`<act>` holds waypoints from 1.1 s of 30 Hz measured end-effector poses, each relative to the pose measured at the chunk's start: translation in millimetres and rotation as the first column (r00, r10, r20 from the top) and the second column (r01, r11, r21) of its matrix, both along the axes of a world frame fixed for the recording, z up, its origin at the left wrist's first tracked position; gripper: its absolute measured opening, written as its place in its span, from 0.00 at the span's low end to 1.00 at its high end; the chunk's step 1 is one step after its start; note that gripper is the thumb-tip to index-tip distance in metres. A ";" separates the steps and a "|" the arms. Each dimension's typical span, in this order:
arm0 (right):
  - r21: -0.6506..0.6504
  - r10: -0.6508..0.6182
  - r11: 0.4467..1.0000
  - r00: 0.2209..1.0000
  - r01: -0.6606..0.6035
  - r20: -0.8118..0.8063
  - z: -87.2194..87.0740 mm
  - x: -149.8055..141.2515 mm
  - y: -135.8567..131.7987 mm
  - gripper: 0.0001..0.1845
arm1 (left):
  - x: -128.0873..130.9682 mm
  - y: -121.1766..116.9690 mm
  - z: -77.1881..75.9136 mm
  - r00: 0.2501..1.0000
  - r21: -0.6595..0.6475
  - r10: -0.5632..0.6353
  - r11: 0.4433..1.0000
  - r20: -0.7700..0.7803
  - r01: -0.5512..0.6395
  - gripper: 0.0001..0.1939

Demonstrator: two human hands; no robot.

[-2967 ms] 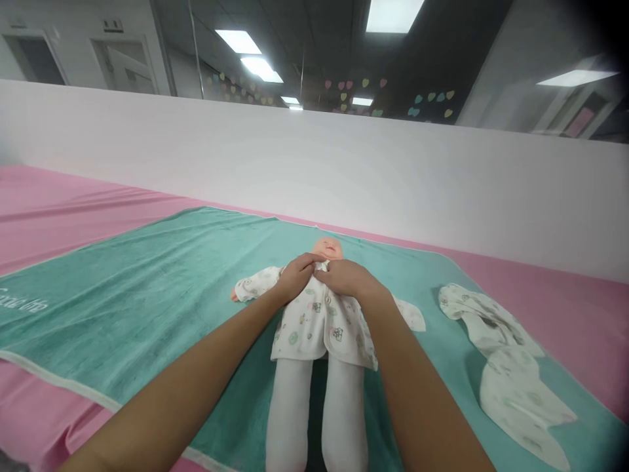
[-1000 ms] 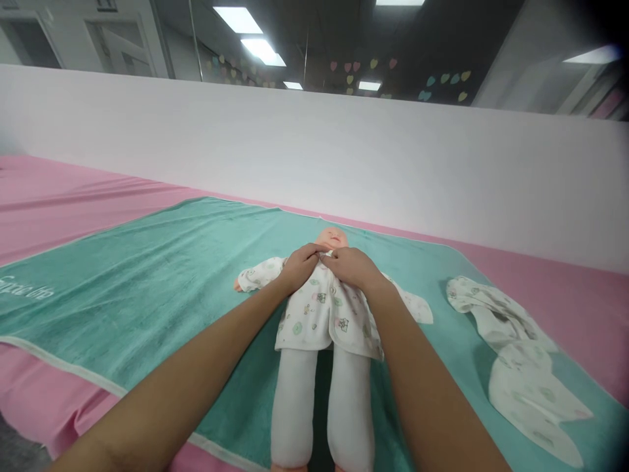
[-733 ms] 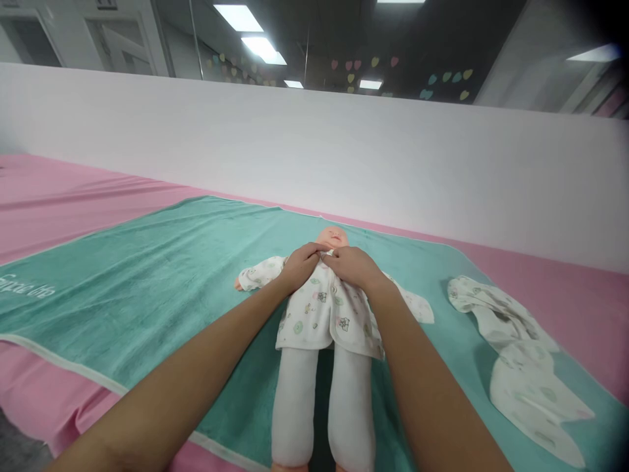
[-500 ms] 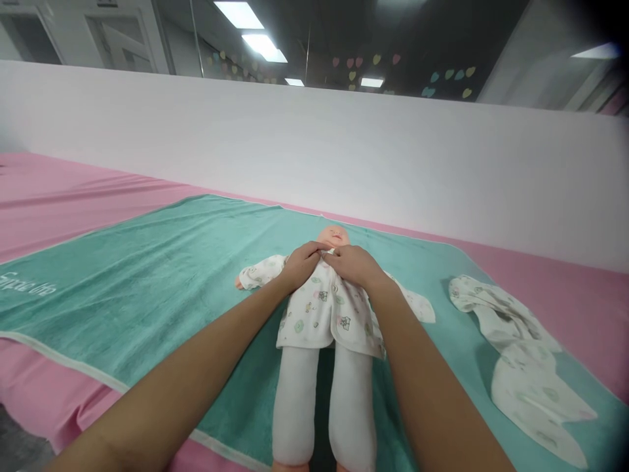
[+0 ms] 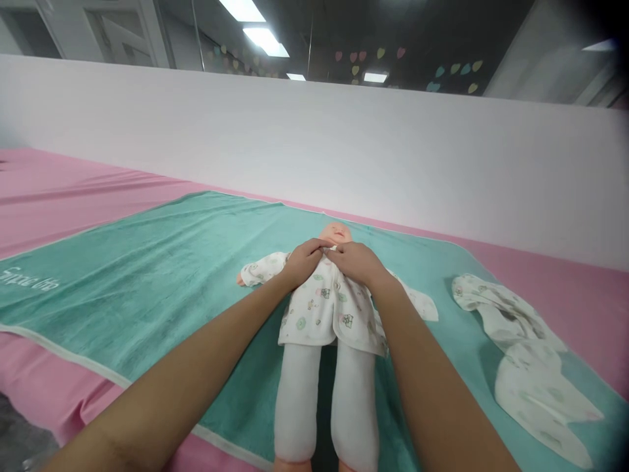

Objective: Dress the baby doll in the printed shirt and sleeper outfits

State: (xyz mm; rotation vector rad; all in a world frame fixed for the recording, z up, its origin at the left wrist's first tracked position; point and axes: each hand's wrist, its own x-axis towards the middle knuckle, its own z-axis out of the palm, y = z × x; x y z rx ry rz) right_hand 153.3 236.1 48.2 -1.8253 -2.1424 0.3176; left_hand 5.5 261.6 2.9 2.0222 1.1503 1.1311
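Note:
A baby doll (image 5: 337,231) lies on its back on a teal towel (image 5: 162,282), its head away from me and its white-covered legs toward me. It wears a white printed baby jacket (image 5: 314,308), with both sleeves spread to the sides. At the collar, just below the doll's chin, my left hand (image 5: 305,261) has its fingers closed on the jacket's edge. My right hand (image 5: 356,263) pinches the collar from the other side, the fingertips of both hands almost meeting. The fastening under the fingers is hidden.
Crumpled white printed baby clothing (image 5: 528,354) lies on the towel at the right. Beneath the towel spreads a pink sheet (image 5: 73,196). A low white wall (image 5: 295,144) runs along the back, with dark glass above it.
Both hands stay at the jacket's collar with only slight finger movement. The whole view has shifted a little.

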 end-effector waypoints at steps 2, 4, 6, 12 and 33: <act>0.009 0.002 1.000 1.000 -0.002 -0.006 -0.9 0.2 0.6 0.21 | 0.2 0.0 0.0 1.000 0.006 -0.006 1.000 0.008 0.006 0.19; 0.018 0.003 1.000 1.000 -0.003 -0.013 -1.7 0.6 1.3 0.21 | 0.3 0.1 -0.3 1.000 0.012 -0.008 1.000 0.008 0.008 0.19; 0.021 -0.002 1.000 1.000 0.002 -0.023 -2.5 1.1 2.0 0.21 | 0.4 0.2 -0.8 1.000 0.018 -0.008 1.000 0.003 0.008 0.19; 0.040 -0.016 0.999 0.999 0.018 -0.050 -5.6 2.5 3.3 0.21 | 0.5 0.4 -2.0 1.000 0.019 -0.006 1.000 0.008 0.005 0.20; 0.084 -0.021 0.996 0.992 0.032 -0.127 -10.4 3.4 5.2 0.19 | 1.0 0.1 -1.4 1.000 0.000 0.020 1.000 -0.021 -0.020 0.20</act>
